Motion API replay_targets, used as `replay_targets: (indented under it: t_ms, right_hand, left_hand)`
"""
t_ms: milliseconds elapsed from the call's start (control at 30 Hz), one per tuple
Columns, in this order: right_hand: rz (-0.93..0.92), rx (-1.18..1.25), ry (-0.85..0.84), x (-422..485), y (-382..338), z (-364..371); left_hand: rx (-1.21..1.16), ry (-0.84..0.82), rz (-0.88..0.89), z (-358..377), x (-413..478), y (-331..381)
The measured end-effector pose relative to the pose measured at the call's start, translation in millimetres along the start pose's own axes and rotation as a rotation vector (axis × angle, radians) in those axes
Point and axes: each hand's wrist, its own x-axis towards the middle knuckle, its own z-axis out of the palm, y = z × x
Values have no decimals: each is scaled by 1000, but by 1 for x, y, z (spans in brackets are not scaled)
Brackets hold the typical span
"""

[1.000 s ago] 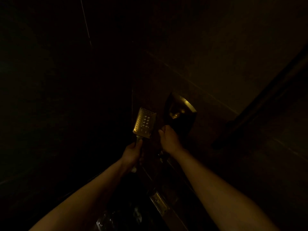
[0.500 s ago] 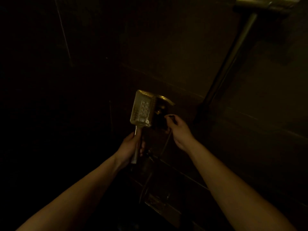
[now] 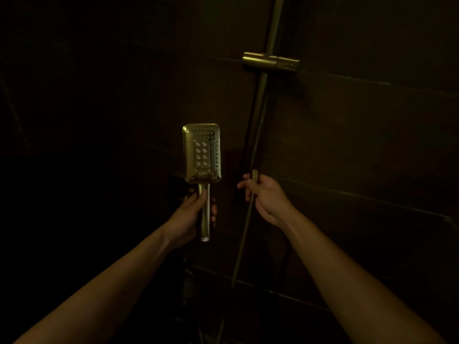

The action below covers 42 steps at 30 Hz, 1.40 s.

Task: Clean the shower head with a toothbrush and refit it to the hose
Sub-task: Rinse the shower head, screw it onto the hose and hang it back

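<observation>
The scene is very dark. My left hand (image 3: 196, 214) grips the handle of a rectangular metal shower head (image 3: 201, 153), held upright with its nozzle face toward me and its threaded lower end bare below my fingers. To the right, apart from it, my right hand (image 3: 264, 197) holds the end of the thin metal hose (image 3: 242, 247); the hose connector (image 3: 255, 175) sticks up between thumb and fingers, and the hose hangs down from my palm. No toothbrush is visible.
A vertical shower rail (image 3: 263, 100) runs up the dark tiled wall behind my right hand, with a metal slider bracket (image 3: 270, 61) on it higher up. Dim fittings show low on the wall behind my left hand.
My view has tilted upward, so the rail and bracket now fill the upper middle. My right hand has taken hold of the hose end and lifted it beside the shower head.
</observation>
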Motion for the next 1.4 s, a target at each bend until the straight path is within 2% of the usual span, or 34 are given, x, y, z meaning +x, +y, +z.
replay_targets:
  t_ms: [200, 367, 633, 967, 1200, 1400]
  right_hand:
    - [-171, -13, -33, 10, -52, -28]
    - [-298, -63, -38, 31, -95, -48]
    - [-471, -242, 141, 44, -173, -64]
    - [-540, -167, 236, 75, -233, -68]
    - [-566, -165, 212, 83, -259, -51]
    - [-538, -187, 190, 79, -268, -42]
  left_hand:
    - [42, -97, 56, 43, 28, 48]
    - [89, -111, 120, 75, 38, 96]
    - [151, -179, 227, 98, 56, 145]
    - [203, -181, 290, 116, 71, 162]
    - [198, -141, 218, 112, 78, 162]
    - [232, -92, 252, 115, 71, 169]
